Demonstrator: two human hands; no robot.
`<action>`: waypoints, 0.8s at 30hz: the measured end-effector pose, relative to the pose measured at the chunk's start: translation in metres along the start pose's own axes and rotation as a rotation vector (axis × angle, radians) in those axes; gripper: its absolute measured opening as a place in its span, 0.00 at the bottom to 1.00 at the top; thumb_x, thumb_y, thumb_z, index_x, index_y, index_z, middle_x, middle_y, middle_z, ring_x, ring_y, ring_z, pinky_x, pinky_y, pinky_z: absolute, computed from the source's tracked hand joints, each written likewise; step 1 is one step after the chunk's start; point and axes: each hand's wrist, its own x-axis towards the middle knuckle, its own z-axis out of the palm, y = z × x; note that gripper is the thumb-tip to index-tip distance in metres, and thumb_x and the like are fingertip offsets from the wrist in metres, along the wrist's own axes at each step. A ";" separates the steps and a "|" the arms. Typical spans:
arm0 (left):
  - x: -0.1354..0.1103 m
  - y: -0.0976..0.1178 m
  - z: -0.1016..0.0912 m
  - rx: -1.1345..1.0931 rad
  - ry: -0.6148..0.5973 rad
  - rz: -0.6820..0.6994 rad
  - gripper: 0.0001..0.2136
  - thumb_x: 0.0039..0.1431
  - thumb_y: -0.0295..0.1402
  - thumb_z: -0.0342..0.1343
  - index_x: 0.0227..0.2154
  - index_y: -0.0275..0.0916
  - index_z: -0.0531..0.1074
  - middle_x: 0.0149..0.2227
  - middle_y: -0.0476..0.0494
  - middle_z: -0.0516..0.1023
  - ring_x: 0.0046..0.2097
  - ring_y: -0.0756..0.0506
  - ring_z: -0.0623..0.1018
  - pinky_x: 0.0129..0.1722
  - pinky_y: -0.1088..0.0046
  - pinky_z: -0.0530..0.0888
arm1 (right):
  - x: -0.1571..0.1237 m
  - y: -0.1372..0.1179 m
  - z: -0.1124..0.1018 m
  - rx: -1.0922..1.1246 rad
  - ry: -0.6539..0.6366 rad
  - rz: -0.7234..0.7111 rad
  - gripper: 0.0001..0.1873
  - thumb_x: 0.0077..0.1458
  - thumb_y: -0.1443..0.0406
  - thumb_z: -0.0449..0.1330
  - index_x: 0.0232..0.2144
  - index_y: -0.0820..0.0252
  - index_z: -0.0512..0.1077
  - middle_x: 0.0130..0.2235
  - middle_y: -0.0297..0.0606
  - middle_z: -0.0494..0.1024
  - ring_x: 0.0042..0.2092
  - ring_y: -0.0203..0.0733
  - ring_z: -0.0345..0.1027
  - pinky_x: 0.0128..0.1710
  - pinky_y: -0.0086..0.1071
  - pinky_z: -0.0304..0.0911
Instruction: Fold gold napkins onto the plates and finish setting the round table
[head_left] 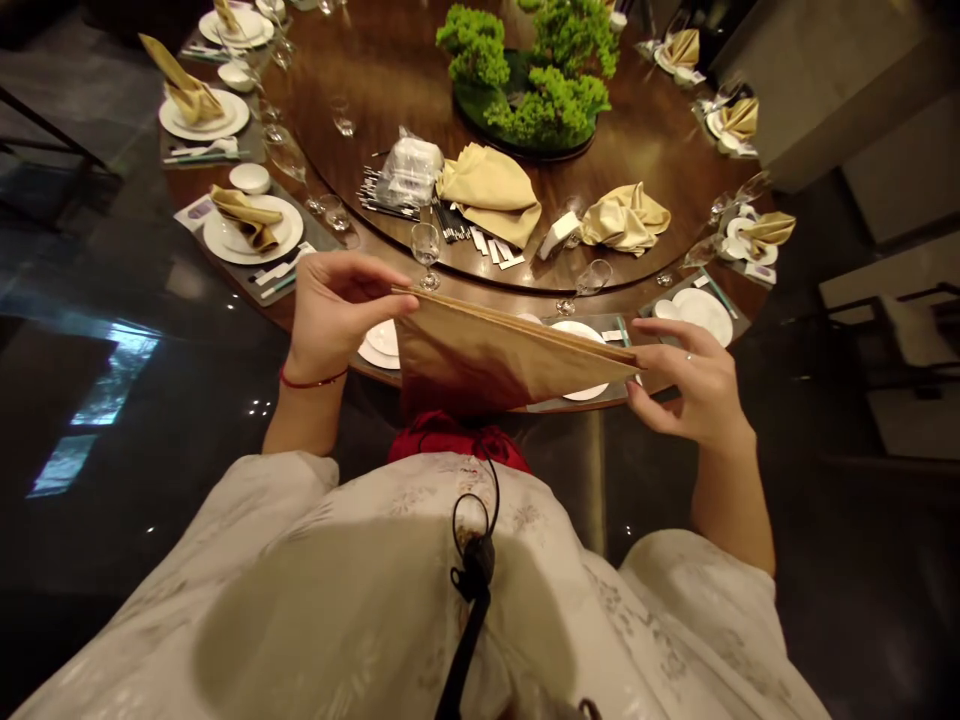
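A gold cloth napkin [495,350], folded in layers, is stretched between my hands in front of the table edge. Its left corner is pinched between thumb and fingers of my left hand [345,300], which has a red cord at the wrist. At the other end, my right hand [686,375] grips the right corner with thumb and fingertips. The napkin hangs down below its taut top edge and partly hides white plates [381,345] on the table behind it.
A round wooden table [315,60] carries a turntable with a green plant centrepiece [540,75]. Loose gold napkins [495,190] and a plastic-wrapped bundle [411,170] lie on it. Stemmed glasses [425,245] stand near the front; set plates [255,230] with folded napkins ring the edge.
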 end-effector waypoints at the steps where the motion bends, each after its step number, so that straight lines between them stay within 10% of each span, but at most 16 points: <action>1: 0.010 -0.003 -0.004 0.032 0.004 0.000 0.12 0.42 0.22 0.74 0.30 0.43 0.84 0.28 0.53 0.81 0.30 0.53 0.80 0.29 0.82 0.77 | 0.009 0.006 0.001 0.041 0.015 0.041 0.04 0.55 0.61 0.66 0.33 0.53 0.75 0.42 0.38 0.82 0.53 0.50 0.74 0.50 0.44 0.72; 7: 0.108 -0.064 -0.014 0.262 -0.219 -0.149 0.12 0.37 0.23 0.75 0.27 0.37 0.82 0.25 0.50 0.80 0.29 0.49 0.79 0.35 0.72 0.80 | 0.086 0.083 0.036 0.181 0.193 0.353 0.09 0.54 0.64 0.70 0.31 0.61 0.74 0.31 0.36 0.79 0.31 0.30 0.71 0.31 0.26 0.65; 11: 0.190 -0.133 0.005 0.486 -0.365 -0.236 0.10 0.36 0.21 0.73 0.24 0.32 0.79 0.20 0.52 0.76 0.26 0.52 0.74 0.35 0.73 0.77 | 0.148 0.147 0.064 -0.017 0.069 0.548 0.20 0.53 0.61 0.68 0.42 0.74 0.78 0.36 0.43 0.83 0.33 0.25 0.71 0.36 0.24 0.64; 16: 0.251 -0.162 0.034 0.454 -0.256 -0.006 0.05 0.54 0.22 0.55 0.33 0.30 0.74 0.27 0.55 0.71 0.28 0.55 0.71 0.28 0.80 0.70 | 0.194 0.179 0.057 0.038 0.303 0.581 0.33 0.53 0.49 0.55 0.41 0.79 0.75 0.40 0.39 0.81 0.36 0.25 0.75 0.33 0.22 0.60; 21: 0.202 -0.164 0.036 0.205 -0.122 0.235 0.15 0.54 0.13 0.51 0.35 0.40 0.69 0.35 0.53 0.69 0.32 0.54 0.70 0.32 0.80 0.69 | 0.154 0.134 0.072 0.509 0.537 0.536 0.22 0.60 0.50 0.56 0.45 0.63 0.66 0.42 0.31 0.77 0.35 0.26 0.78 0.30 0.17 0.62; 24: 0.116 -0.187 0.023 0.201 -0.094 -0.002 0.09 0.56 0.20 0.60 0.35 0.41 0.71 0.32 0.51 0.73 0.30 0.51 0.71 0.32 0.75 0.69 | 0.087 0.102 0.110 0.424 0.556 0.588 0.21 0.63 0.49 0.57 0.43 0.62 0.73 0.44 0.39 0.80 0.45 0.39 0.79 0.39 0.25 0.74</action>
